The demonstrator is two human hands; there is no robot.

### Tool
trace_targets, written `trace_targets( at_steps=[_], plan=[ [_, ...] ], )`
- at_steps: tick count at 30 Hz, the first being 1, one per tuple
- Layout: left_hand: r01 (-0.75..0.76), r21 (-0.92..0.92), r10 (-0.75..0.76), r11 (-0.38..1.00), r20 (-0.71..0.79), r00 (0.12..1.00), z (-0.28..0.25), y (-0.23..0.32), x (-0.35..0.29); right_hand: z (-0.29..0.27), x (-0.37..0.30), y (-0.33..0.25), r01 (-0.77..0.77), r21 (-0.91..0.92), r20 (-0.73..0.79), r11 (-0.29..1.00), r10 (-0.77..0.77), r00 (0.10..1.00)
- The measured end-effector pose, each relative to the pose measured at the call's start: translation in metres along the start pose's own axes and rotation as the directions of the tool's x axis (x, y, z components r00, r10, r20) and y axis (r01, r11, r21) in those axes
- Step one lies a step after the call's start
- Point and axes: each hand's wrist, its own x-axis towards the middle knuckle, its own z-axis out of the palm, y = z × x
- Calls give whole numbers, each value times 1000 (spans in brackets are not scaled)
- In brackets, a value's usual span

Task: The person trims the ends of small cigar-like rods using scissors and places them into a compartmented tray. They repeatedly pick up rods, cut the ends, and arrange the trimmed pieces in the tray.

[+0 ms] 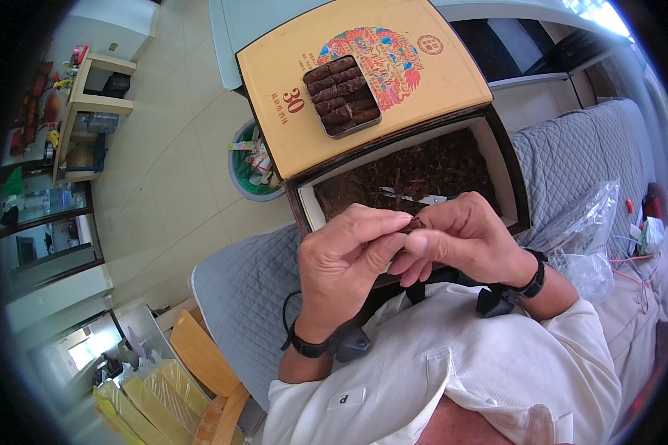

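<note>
Head view: both hands are raised over the near edge of an open box [518, 176], and a small dark brown piece [417, 223] is held between their fingertips. The left hand [349, 248] is brought in from the left with its fingers stretched forward, thumb and forefinger almost closed on the piece. The right hand [467, 233] is met there from the other side, its thumb pressed close to its bent forefinger and its other fingers curled below; how much of the piece is gripped by each hand cannot be told, since it is largely covered. Behind the hands, the box is spread with dark brown shreds [453, 162], on which a metal tool [432, 199] is laid. Beyond it, a shallow metal tin [358, 128] packed with dark brown rolls [335, 80] is set on a yellow printed panel [453, 93]. To the left, a bin [239, 167] lined in green is partly filled with scraps, and to the right a clear plastic bag [583, 274] is left crumpled beside a grey quilted cover [571, 148]
</note>
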Motion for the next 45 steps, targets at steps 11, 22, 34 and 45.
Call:
trace_targets(
  at_steps=[11, 22, 34, 45],
  plan=[
    [46, -101, -55, 994, -88, 995, 7, 2, -3, 5, 0, 3, 22, -39, -29, 999, -24, 999],
    [192, -290, -210, 938, -33, 977, 6, -4, -5, 5, 0, 1, -22, -91, -78, 996, 15, 997],
    [81, 45, -82, 996, 21, 996, 0, 2, -3, 1, 1, -7, -72, 72, -43, 995, 75, 996],
    [93, -114, -104, 989, -94, 990, 7, 0, -6, 5, 1, 2, 42, -83, -113, 996, -51, 992]
  ],
)
